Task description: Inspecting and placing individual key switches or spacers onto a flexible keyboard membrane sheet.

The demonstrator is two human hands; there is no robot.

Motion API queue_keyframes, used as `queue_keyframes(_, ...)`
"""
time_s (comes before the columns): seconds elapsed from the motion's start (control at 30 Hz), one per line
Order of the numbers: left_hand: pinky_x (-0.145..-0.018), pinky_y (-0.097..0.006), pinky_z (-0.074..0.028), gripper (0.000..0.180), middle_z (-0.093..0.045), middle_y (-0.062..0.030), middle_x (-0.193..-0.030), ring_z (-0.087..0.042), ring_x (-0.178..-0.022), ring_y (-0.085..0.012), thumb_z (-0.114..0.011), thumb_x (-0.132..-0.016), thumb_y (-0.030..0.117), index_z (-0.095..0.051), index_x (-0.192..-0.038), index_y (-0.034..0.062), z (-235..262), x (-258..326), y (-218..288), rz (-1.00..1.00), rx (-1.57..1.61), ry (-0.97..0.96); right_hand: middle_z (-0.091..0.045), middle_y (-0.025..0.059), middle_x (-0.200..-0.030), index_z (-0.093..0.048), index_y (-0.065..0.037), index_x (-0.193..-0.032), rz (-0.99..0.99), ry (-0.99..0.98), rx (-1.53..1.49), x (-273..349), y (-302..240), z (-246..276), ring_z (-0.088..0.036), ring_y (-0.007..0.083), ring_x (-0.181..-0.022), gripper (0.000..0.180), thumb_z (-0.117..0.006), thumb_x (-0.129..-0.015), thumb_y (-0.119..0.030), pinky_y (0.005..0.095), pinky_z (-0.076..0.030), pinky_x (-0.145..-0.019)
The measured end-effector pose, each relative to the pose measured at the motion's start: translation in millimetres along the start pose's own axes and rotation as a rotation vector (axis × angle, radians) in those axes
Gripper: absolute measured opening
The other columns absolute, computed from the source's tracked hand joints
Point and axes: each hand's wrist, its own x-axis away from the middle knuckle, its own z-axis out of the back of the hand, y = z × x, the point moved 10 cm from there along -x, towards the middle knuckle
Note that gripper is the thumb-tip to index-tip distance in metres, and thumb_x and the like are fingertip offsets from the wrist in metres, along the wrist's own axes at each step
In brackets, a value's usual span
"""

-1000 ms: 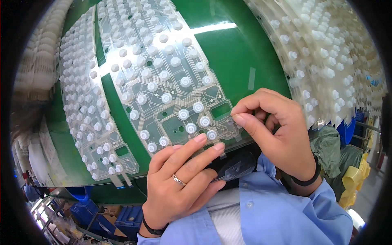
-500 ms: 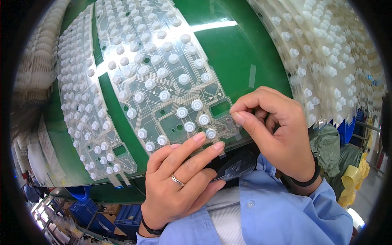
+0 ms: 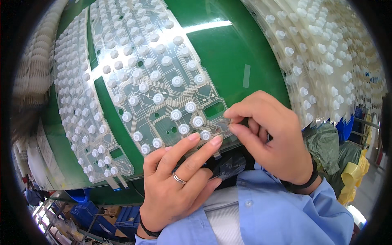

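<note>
A clear keyboard membrane sheet [image 3: 166, 107] with printed traces and white rubber domes lies on the green tabletop [image 3: 228, 49]. My left hand [image 3: 179, 183] rests at its near edge, fingers stretched out and spread, index and middle fingertips on the sheet beside the lowest domes. At the sheet's near right corner is my right hand [image 3: 271, 136], its thumb and index finger curled toward each other in a loose pinch with a small gap. Anything thin and clear between them is too faint to make out. A flat tail [image 3: 217, 155] sticks out below the left fingertips.
To the left lies a second domed membrane sheet [image 3: 87, 122]. Layered domed sheets [image 3: 322, 61] stand on the right, and more stacked sheets [image 3: 38, 61] at the far left. A clear tape strip [image 3: 246, 76] sticks to the tabletop. Blue crates [image 3: 87, 214] sit below the table.
My right thumb and index finger have parted slightly from a tight pinch at the sheet's corner. The left hand stays on the near edge; the whole view has shifted a little.
</note>
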Motion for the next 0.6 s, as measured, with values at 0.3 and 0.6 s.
queue_keyframes(0.3, -0.089, -0.037, -0.043, 0.021, -0.07, -0.0058, -0.119, -0.056, -0.117, -0.0305, -0.078, -0.072, 0.026, -0.063, -0.071, 0.0119, 26, 9, -9, 0.059, 0.229, 0.198, -0.055, 0.008, -0.099, -0.051, -0.003, -0.131, -0.082, 0.071, -0.163, 24, -7, 15, -0.051, 0.0147, -0.072, 0.06, -0.073, -0.076, 0.003, 0.0247, -0.042, -0.064)
queue_keyframes(0.6, -0.096, -0.042, -0.045, 0.017, -0.072, -0.0111, -0.108, -0.057, -0.116, -0.0362, -0.077, -0.072, 0.021, -0.066, -0.068, 0.0091, 44, 31, -18, 0.21, 0.356, 0.371, -0.066, 0.0123, -0.093, -0.063, 0.001, -0.112, 0.012, -0.128, -0.34, 52, -25, -3, -0.064, 0.0229, -0.082, 0.03, -0.069, -0.083, 0.004, 0.0308, -0.051, -0.071)
